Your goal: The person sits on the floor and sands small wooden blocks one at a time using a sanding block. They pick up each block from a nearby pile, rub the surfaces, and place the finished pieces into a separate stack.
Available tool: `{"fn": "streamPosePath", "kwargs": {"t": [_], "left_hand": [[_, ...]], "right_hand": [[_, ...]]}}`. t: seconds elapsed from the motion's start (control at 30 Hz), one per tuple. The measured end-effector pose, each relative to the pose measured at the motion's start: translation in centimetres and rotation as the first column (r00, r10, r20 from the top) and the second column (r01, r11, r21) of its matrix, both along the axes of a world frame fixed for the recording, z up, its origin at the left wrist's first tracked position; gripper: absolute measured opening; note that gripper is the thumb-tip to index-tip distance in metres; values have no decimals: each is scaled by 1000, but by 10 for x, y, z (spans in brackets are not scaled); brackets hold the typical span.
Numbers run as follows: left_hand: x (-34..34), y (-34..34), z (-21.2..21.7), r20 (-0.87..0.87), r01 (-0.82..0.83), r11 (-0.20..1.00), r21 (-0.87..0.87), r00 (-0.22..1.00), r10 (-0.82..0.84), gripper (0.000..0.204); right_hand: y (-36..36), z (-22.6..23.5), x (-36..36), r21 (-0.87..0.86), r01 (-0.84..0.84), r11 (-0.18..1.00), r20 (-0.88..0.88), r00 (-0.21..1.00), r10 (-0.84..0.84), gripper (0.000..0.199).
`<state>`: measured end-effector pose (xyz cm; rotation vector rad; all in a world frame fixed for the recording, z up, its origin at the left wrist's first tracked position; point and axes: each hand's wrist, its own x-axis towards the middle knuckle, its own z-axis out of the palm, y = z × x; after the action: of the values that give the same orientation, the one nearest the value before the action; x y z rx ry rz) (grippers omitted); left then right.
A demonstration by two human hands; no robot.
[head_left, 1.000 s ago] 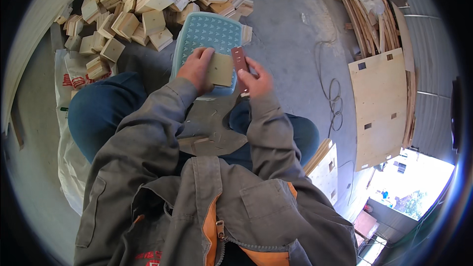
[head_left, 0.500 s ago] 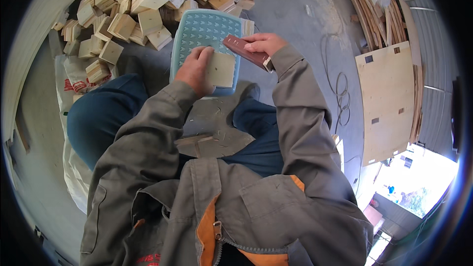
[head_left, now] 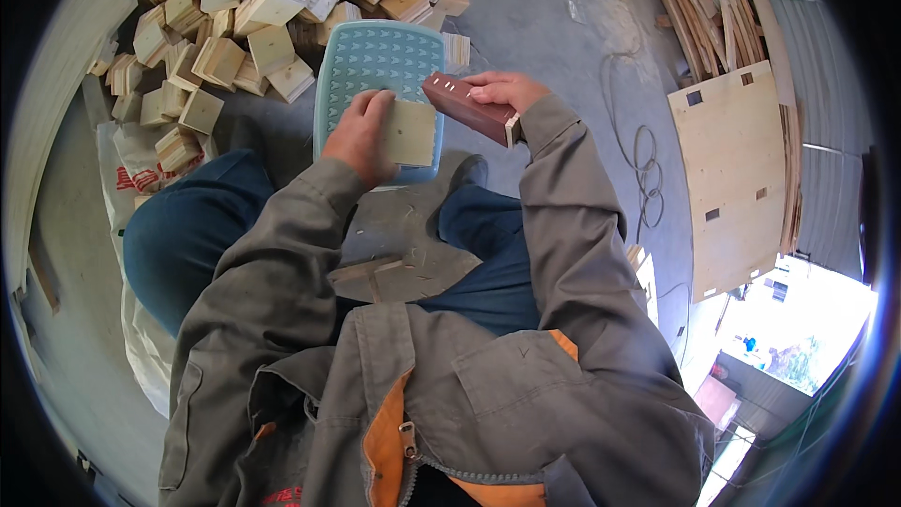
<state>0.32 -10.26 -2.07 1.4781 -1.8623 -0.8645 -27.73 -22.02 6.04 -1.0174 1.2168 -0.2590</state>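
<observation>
My left hand [head_left: 359, 143] grips a square, pale plywood block [head_left: 410, 134] over the near end of a light blue plastic stool [head_left: 377, 49] with a raised pattern on its top. The fingers curl over the block's left side and hide part of it. My right hand [head_left: 510, 91] is closed on a sanding block [head_left: 465, 113], a long piece wrapped in brown-red sandpaper with staples along it and bare wood at the near end. It is held just right of the plywood block, with a small gap between them.
A heap of plywood blocks [head_left: 221, 61] lies beyond the stool to the left. White sacks [head_left: 141, 169] rest beside my left knee. At the right are a coiled cable [head_left: 648, 164] on the floor and a leaning plywood sheet [head_left: 732, 169]. Wood scraps [head_left: 368, 268] lie between my legs.
The sanding block has rolled a little in my right hand, so more of its stapled side shows. My left hand keeps its hold on the plywood block. The whole view has shifted slightly.
</observation>
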Motion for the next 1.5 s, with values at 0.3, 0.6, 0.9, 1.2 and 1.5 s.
{"fn": "streamPosePath", "kwargs": {"t": [0.3,0.6,0.9,1.2,1.5], "left_hand": [[-1,-1,3,-7,15,1000,-25,1000,-15,90],[-6,1,37,349,27,998,-56,937,-6,103],[-27,-1,50,466,146,988,-46,878,-108,112],[-14,-10,45,75,-21,998,56,997,17,114],[12,0,-30,-176,-99,994,46,979,106,119]], "right_hand": [[6,-32,-3,-48,-4,999,-89,996,-1,44],[82,-41,-44,-39,419,907,115,904,-412,47],[132,-29,-34,245,515,821,636,554,-537,59],[144,-42,-27,153,732,664,452,545,-706,60],[137,-41,-1,-52,763,644,361,615,-701,56]]}}
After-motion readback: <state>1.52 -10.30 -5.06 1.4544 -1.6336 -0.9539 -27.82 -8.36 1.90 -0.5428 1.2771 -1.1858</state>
